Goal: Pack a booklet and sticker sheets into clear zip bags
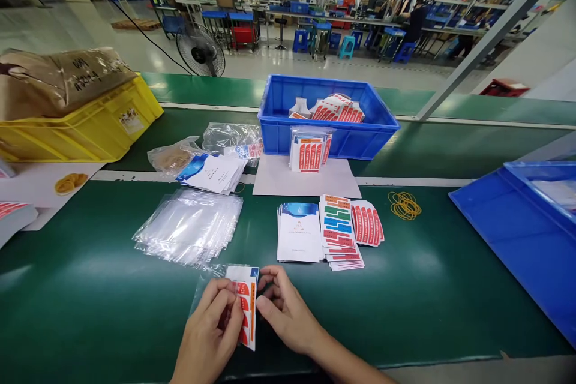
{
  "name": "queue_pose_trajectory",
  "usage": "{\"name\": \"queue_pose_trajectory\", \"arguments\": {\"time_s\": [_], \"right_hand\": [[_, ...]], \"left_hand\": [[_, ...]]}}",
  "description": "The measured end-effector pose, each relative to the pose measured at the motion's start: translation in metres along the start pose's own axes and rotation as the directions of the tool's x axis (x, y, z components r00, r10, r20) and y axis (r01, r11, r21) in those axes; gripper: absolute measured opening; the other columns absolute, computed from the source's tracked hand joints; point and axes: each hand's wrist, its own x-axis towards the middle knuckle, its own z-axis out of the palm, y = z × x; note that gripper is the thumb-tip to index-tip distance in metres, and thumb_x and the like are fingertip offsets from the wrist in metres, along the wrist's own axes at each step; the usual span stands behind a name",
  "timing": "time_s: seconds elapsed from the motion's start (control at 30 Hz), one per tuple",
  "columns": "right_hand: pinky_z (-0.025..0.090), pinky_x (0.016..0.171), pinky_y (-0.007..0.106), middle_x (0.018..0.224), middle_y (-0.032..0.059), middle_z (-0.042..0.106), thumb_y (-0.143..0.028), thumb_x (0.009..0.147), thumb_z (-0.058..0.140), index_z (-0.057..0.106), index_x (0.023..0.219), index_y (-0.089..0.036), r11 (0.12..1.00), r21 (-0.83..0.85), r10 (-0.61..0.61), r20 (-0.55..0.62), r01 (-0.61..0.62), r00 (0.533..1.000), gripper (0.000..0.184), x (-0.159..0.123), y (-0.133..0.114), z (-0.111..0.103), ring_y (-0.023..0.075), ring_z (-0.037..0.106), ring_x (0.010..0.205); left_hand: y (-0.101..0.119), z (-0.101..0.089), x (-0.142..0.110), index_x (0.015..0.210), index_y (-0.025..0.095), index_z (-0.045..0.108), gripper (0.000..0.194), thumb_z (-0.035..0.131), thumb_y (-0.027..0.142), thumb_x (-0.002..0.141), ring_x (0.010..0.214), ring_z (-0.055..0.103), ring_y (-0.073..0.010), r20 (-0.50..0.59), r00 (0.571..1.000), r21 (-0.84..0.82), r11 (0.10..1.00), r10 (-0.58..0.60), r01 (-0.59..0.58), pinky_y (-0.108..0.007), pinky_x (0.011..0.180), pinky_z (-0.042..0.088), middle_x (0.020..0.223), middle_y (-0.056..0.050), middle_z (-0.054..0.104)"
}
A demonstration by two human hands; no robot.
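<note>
My left hand pinches a clear plastic bag together with a small stack of printed sticker cards, red and orange on white. The cards stand partly inside the bag or against it; I cannot tell how far in. Close by the stack's right edge, my right hand has its fingers apart and curved, with nothing gripped. Beyond the hands lie a pile of clear bags, a stack of white and blue booklets, multicoloured sticker cards and red sticker cards.
A blue bin of red-and-white cards stands at the back, a filled bag leaning on its front. Rubber bands lie to the right, near another blue bin. A yellow crate is at left. More booklets lie behind the bags.
</note>
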Motion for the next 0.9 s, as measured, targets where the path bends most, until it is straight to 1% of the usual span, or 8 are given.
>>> {"name": "queue_pose_trajectory", "arguments": {"time_s": [0.13,0.3,0.37,0.47,0.57,0.63,0.77,0.9], "right_hand": [[0.047,0.067,0.025,0.103,0.0032,0.054,-0.040,0.084,0.064,0.047,0.115,-0.023,0.995,0.091,0.026,0.036,-0.029,0.999,0.039,0.014,0.000,0.003,0.0130,0.055,0.081],[0.041,0.060,0.021,0.074,-0.0026,0.054,-0.048,0.074,0.072,0.054,0.084,-0.017,0.963,0.258,0.032,0.162,-0.074,0.986,0.037,0.029,-0.001,0.005,0.0092,0.051,0.063],[0.038,0.055,0.020,0.066,-0.0049,0.050,-0.049,0.072,0.073,0.053,0.078,-0.016,0.967,0.247,0.029,0.167,-0.071,0.985,0.039,0.033,-0.008,-0.002,0.0079,0.047,0.057],[0.036,0.052,0.019,0.063,-0.0054,0.049,-0.050,0.072,0.072,0.055,0.078,-0.016,0.984,0.166,0.035,0.208,-0.070,0.977,0.039,0.036,-0.020,-0.020,0.0068,0.044,0.053],[0.038,0.055,0.021,0.063,-0.0031,0.052,-0.055,0.082,0.059,0.058,0.079,-0.015,0.993,0.118,-0.013,0.163,-0.007,0.986,0.040,0.037,-0.028,-0.038,0.0084,0.046,0.055],[0.040,0.059,0.023,0.067,-0.0007,0.054,-0.057,0.090,0.043,0.060,0.083,-0.015,0.993,0.092,-0.087,0.078,0.080,0.993,0.046,0.037,-0.031,-0.049,0.0101,0.048,0.060],[0.040,0.061,0.023,0.078,0.0008,0.055,-0.049,0.085,0.057,0.058,0.086,-0.017,0.994,-0.005,-0.112,0.003,0.112,0.994,0.032,0.034,-0.030,-0.059,0.0125,0.051,0.068],[0.037,0.056,0.022,0.073,-0.0006,0.054,-0.029,0.080,0.062,0.054,0.077,-0.017,0.996,-0.081,-0.030,-0.045,0.026,0.999,0.015,0.035,-0.028,-0.057,0.0110,0.049,0.062]], "left_hand": [[0.016,-0.002,0.005,0.076,0.022,0.049,0.014,0.048,0.014,0.088,0.068,0.053,-0.0094,-0.018,0.996,-0.054,0.995,0.083,-0.084,-0.019,0.058,0.043,0.092,-0.002,0.047],[0.024,-0.005,0.014,0.078,0.022,0.052,0.012,0.050,0.012,0.085,0.082,0.055,-0.0150,0.018,0.989,-0.056,0.988,0.146,-0.145,-0.024,0.075,0.043,0.091,-0.003,0.050],[0.017,-0.013,0.029,0.088,0.023,0.057,0.009,0.056,0.017,0.083,0.096,0.055,-0.0201,0.029,0.992,-0.060,0.991,0.122,-0.120,-0.028,0.084,0.042,0.101,-0.006,0.053],[0.002,-0.026,0.064,0.117,0.026,0.054,0.040,0.064,0.026,0.079,0.114,0.049,-0.0270,0.157,0.988,-0.164,0.986,-0.004,0.030,-0.036,0.096,0.038,0.120,-0.009,0.055],[-0.010,-0.027,0.093,0.099,0.023,0.063,0.019,0.061,0.032,0.083,0.090,0.060,-0.0228,0.570,0.821,-0.396,0.886,0.033,0.239,-0.032,0.080,0.047,0.095,-0.005,0.065],[-0.017,-0.020,0.101,0.082,0.021,0.064,0.014,0.057,0.032,0.085,0.074,0.059,-0.0180,0.636,0.769,-0.502,0.790,0.062,0.352,-0.028,0.069,0.046,0.081,-0.002,0.063],[-0.033,0.000,0.095,0.079,0.022,0.059,0.013,0.055,0.031,0.088,0.069,0.052,-0.0116,0.470,0.880,-0.646,0.652,-0.070,0.397,-0.023,0.064,0.041,0.079,0.003,0.055],[-0.042,0.007,0.086,0.078,0.022,0.057,0.015,0.054,0.032,0.088,0.072,0.050,-0.0126,0.504,0.863,-0.664,0.628,-0.024,0.405,-0.024,0.065,0.039,0.082,0.002,0.053]]}}
